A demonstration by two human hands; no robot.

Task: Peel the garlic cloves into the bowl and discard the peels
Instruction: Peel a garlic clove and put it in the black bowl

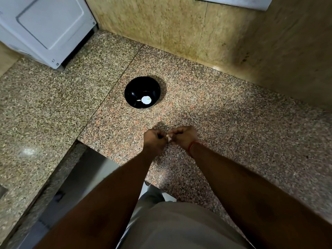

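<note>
Left hand: the left hand (154, 139) has its fingers curled, pinching the garlic clove (168, 138) from its side.
Right hand: the right hand (183, 136) is curled too, pinching the same clove; a red thread (192, 145) circles its wrist.
Garlic clove: small and pale, held between both hands just above the granite counter (224, 126).
Bowl: a black bowl (142, 92) stands on the counter beyond the hands, well apart, with a white garlic piece (146, 100) and a smaller bit (138, 100) inside.
Far left: a white appliance (46, 27) against the wall.
</note>
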